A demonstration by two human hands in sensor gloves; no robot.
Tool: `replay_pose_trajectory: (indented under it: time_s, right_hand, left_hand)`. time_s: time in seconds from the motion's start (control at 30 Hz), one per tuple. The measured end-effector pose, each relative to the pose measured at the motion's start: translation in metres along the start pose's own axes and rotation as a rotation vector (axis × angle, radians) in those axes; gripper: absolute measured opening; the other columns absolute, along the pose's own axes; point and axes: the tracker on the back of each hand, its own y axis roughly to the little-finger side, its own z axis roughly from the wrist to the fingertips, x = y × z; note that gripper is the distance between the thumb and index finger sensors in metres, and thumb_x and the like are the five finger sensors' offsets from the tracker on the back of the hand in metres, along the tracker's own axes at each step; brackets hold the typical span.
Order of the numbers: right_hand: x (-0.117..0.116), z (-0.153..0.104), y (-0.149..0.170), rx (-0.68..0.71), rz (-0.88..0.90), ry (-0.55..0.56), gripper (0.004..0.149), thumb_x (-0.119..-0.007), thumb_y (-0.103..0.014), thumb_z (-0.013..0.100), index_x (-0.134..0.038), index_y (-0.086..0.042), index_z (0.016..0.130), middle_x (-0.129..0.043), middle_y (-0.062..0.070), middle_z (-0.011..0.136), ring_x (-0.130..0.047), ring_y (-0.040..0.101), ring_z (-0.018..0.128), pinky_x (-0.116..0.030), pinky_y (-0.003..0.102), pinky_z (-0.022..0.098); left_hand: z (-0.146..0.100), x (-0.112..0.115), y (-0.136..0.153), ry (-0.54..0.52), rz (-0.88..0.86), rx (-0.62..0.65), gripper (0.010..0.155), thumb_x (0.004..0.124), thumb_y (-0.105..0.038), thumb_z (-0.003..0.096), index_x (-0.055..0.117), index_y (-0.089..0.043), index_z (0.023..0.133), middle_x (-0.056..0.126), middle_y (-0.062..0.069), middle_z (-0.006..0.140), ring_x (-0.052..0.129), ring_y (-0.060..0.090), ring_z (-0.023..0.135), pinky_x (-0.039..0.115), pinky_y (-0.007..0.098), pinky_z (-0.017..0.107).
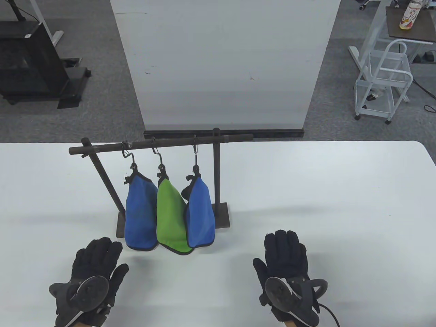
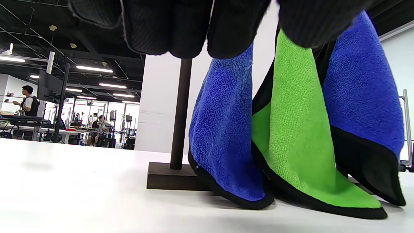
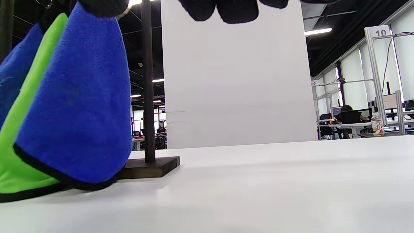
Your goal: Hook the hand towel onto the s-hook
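A dark rack (image 1: 163,144) stands on the white table (image 1: 340,204). Three s-hooks hang from its bar, left (image 1: 128,155), middle (image 1: 157,155) and right (image 1: 195,153). Each carries a hand towel: a blue one (image 1: 139,214), a green one (image 1: 172,221) and a second blue one (image 1: 200,214). The towels' lower ends rest on the table. They also show in the left wrist view (image 2: 226,129) and in the right wrist view (image 3: 81,106). My left hand (image 1: 93,272) lies flat, palm down, in front of the left blue towel. My right hand (image 1: 286,265) lies flat to the rack's right. Both hold nothing.
A tall white panel (image 1: 224,64) stands behind the table. The rack's flat base (image 1: 223,216) sits under the towels. Off the table, a white cart (image 1: 383,81) stands at the far right and a black stand (image 1: 30,64) at the far left.
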Motion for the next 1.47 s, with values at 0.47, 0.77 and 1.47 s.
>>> replay_pose_trajectory:
  time_s: [0.47,0.77,1.47]
  right_hand:
    - [-0.026,-0.016,0.005,0.001,-0.016,-0.068,0.07,-0.065,-0.057,0.049,-0.051,-0.02,0.108,-0.045,0.018,0.115,-0.036,0.046,0.106,-0.046,0.064,0.071]
    - [-0.02,-0.03,0.002,0.035,-0.003,-0.029,0.07,-0.065,-0.057,0.049,-0.05,-0.021,0.108,-0.044,0.018,0.115,-0.033,0.046,0.106,-0.045,0.064,0.071]
    - [-0.017,-0.034,0.004,0.043,0.026,-0.02,0.07,-0.064,-0.058,0.05,-0.05,-0.021,0.108,-0.041,0.018,0.116,-0.03,0.046,0.106,-0.042,0.064,0.071]
  left_hand:
    - [0.002,0.002,0.005,0.011,0.037,-0.043,0.067,0.068,-0.058,0.0417,0.064,-0.027,0.101,0.059,0.008,0.111,0.062,0.037,0.103,0.05,0.058,0.077]
    - [0.0,-0.002,0.009,-0.001,0.032,-0.078,0.067,0.068,-0.058,0.0416,0.063,-0.027,0.101,0.059,0.008,0.111,0.062,0.037,0.103,0.05,0.058,0.077]
    - [0.003,0.003,0.004,0.027,0.047,-0.062,0.067,0.068,-0.058,0.0417,0.063,-0.028,0.101,0.058,0.008,0.111,0.061,0.037,0.103,0.049,0.058,0.077]
